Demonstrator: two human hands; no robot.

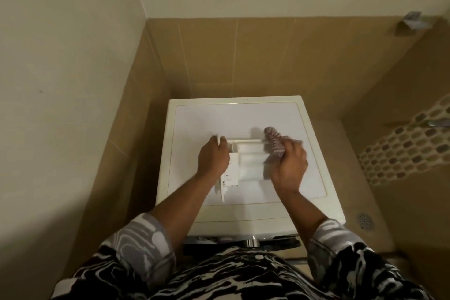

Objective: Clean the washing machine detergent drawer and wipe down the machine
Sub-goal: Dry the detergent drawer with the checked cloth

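Washing machine [292, 114]: stands in a tiled corner. Whether its lid has been wiped cannot be told.
Drawer [250, 161]: already out of the machine, lying on the middle of the lid, compartments up.
Left hand [213, 159]: curled round the drawer's left side, steadying it.
Right hand [289, 165]: closed round a striped cloth [274, 143], which meets the drawer's far right corner.
Judgement: drawer cleaning is under way; refitting the drawer and the machine wipe-down appear to remain.
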